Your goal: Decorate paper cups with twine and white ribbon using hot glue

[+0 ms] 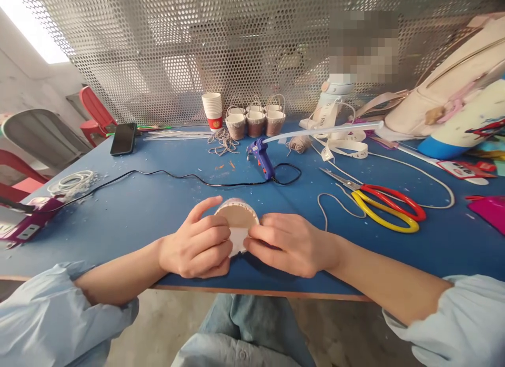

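Note:
A paper cup (238, 214) with a bumpy trim round its rim is held near the table's front edge, its open mouth turned toward me. My left hand (201, 240) wraps the cup's left side, its index finger raised along the rim. On the right side, my right hand (290, 243) pinches the rim with thumb and fingers. Beyond the hands, a purple glue gun (262, 159) with a long clear glue stick rests on the blue table. Scissors (374, 198) with red and yellow handles lie to the right of my right hand.
Cord-wrapped cups (255, 120) with handles and a stack of paper cups (213, 111) stand at the back. A black cable crosses the table to a power strip (29, 225). A phone (123, 139) lies back left; a bottle (329, 106), ribbon and bag (437, 93) are at right.

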`<state>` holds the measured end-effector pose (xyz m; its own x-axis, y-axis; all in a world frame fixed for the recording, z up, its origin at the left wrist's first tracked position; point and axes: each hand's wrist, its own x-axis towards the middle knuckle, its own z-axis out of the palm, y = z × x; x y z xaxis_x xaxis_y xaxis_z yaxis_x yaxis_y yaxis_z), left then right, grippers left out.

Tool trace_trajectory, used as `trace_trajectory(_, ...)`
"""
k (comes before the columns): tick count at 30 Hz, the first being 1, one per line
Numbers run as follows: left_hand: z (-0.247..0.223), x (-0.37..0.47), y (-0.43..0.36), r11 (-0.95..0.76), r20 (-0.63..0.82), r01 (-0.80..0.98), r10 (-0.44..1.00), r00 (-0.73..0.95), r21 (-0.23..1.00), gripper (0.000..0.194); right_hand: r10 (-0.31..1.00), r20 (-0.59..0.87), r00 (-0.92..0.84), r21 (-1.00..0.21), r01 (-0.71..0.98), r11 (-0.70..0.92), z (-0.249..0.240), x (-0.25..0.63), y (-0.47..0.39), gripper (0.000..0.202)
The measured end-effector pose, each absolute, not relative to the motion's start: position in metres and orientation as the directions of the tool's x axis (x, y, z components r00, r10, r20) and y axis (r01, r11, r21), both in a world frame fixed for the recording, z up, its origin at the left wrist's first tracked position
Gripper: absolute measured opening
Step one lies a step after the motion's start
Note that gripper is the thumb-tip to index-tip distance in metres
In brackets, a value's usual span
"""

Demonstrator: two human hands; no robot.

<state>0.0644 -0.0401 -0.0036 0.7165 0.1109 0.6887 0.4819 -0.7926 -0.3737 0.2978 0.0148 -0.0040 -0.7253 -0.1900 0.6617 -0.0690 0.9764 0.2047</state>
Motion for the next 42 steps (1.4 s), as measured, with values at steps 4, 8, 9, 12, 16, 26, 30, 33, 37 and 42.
trace_trajectory(4, -0.005, 0.062, -0.041, -0.787, 0.665, 0.432, 0.038, 0.745, -0.44, 0.009, -0.26, 0.651, -0.713, 0.292, -0.081, 0.953, -0.001, 0.299, 0.012, 0.026)
trace_trajectory(8, -0.006, 0.059, -0.041, -0.79, 0.67, 0.401, -0.017, 0.742, -0.464, 0.014, -0.279, 0.673, -0.685, 0.328, -0.062, 0.943, -0.002, 0.298, 0.011, 0.024)
trace_trajectory(9, -0.006, 0.059, -0.041, -0.785, 0.672, 0.398, -0.031, 0.74, -0.475, 0.016, -0.286, 0.681, -0.674, 0.339, -0.056, 0.939, -0.003, 0.298, 0.011, 0.023)
trace_trajectory(12, -0.006, 0.059, -0.041, -0.774, 0.661, 0.385, -0.058, 0.748, -0.503, 0.018, -0.301, 0.692, -0.656, 0.361, -0.046, 0.931, -0.003, 0.297, 0.01, 0.02)
trace_trajectory(16, -0.003, 0.059, -0.041, -0.775, 0.636, 0.365, -0.062, 0.769, -0.517, 0.017, -0.305, 0.678, -0.669, 0.379, -0.037, 0.925, -0.002, 0.296, 0.01, 0.016)
trace_trajectory(26, -0.013, 0.052, -0.036, -0.797, 0.631, 0.398, 0.027, 0.775, -0.455, 0.008, -0.1, 0.728, -0.678, 0.214, 0.086, 0.973, -0.012, 0.287, 0.005, 0.011)
trace_trajectory(30, -0.014, 0.051, -0.033, -0.81, 0.637, 0.415, 0.068, 0.768, -0.414, 0.002, -0.088, 0.729, -0.678, 0.21, 0.1, 0.973, -0.014, 0.289, 0.009, 0.014)
trace_trajectory(33, -0.01, 0.053, -0.032, -0.822, 0.654, 0.399, 0.043, 0.755, -0.406, 0.007, -0.11, 0.71, -0.695, 0.216, 0.066, 0.974, -0.012, 0.293, 0.011, 0.017)
trace_trajectory(37, -0.005, 0.059, -0.035, -0.831, 0.68, 0.412, 0.056, 0.731, -0.374, 0.005, -0.095, 0.74, -0.666, 0.168, 0.047, 0.985, -0.011, 0.294, 0.009, 0.014)
trace_trajectory(42, -0.005, 0.063, -0.037, -0.864, 0.709, 0.453, 0.178, 0.683, -0.22, 0.009, -0.005, 0.763, -0.646, 0.104, 0.115, 0.988, -0.013, 0.291, 0.005, 0.016)
